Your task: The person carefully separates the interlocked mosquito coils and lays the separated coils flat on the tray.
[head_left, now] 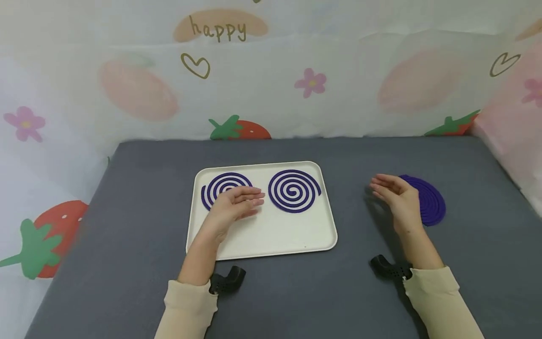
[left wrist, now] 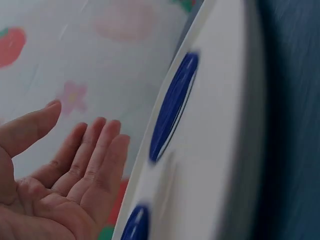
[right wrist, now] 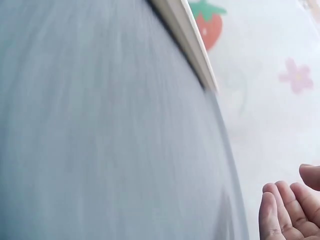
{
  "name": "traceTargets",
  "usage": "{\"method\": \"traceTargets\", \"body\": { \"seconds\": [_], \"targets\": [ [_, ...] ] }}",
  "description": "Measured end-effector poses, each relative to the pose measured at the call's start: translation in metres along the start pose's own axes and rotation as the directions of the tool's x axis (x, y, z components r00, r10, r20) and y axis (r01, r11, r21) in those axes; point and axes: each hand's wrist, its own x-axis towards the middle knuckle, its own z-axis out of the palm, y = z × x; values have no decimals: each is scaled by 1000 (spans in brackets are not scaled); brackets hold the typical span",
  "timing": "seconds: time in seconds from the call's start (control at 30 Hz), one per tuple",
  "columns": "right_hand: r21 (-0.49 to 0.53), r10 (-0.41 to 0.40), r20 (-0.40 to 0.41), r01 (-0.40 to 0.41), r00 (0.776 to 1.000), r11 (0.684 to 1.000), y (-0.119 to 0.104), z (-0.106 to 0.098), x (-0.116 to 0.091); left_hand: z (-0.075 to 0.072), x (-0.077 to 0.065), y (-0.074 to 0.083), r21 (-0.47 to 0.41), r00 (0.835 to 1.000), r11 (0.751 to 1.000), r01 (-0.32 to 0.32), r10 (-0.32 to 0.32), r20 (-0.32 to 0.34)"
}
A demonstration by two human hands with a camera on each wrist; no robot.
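Observation:
Two dark blue spiral coils lie flat on a cream tray in the head view. My left hand (head_left: 230,212) hovers over the tray's left part and partly covers the left coil (head_left: 220,178). The right coil (head_left: 294,191) shows in full, its turns spaced apart. In the left wrist view the left hand (left wrist: 70,185) has its fingers extended and holds nothing. To the right of the tray, my right hand (head_left: 400,202) is raised above the table beside a tightly wound purple-blue disc (head_left: 433,202), hiding its left side. Its fingers (right wrist: 285,205) are loosely bent and hold nothing.
The cream tray (head_left: 275,240) has a low raised rim and sits mid-table. A grey cloth covers the table (head_left: 347,292). Behind it hangs a printed curtain (head_left: 347,61) with strawberries, flowers and hearts. A black wrist camera (head_left: 228,280) sits at the left wrist, another (head_left: 387,268) at the right.

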Motion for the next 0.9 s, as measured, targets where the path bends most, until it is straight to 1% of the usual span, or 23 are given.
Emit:
{"method": "traceTargets", "body": {
  "seconds": [0.13,0.27,0.33,0.4,0.5,0.6,0.67,0.77,0.83,0.9],
  "targets": [
    [30,2,-37,-1,999,1000,-2,-21,-2,41,11,-3,-29,994,1000,3,0,106],
    [44,-13,-78,17,997,999,-5,-39,-2,90,22,-5,-43,981,999,24,-15,195],
    [56,-16,-89,21,996,998,-6,-47,-3,114,27,-8,-49,974,998,49,-37,225],
    [71,-17,-98,24,995,997,-7,-54,-2,136,33,-12,-60,969,995,80,-64,238],
    [107,-16,-124,29,992,994,-8,-63,-3,164,43,-19,-69,973,992,101,-84,216],
    [134,-4,-167,27,986,991,-9,-69,-3,184,54,-25,-70,981,994,88,-74,181],
    [145,13,-192,15,981,989,-8,-68,-4,193,61,-27,-76,987,995,68,-56,153],
    [125,43,-217,-16,975,992,-6,-63,-3,200,70,-30,-97,995,995,30,-20,97],
    [92,57,-243,-36,968,995,-5,-60,-3,204,74,-31,-93,999,996,1,3,47],
    [40,69,-287,-60,956,997,-5,-57,-2,206,77,-31,-81,1000,997,-22,23,8]
  ]
}}
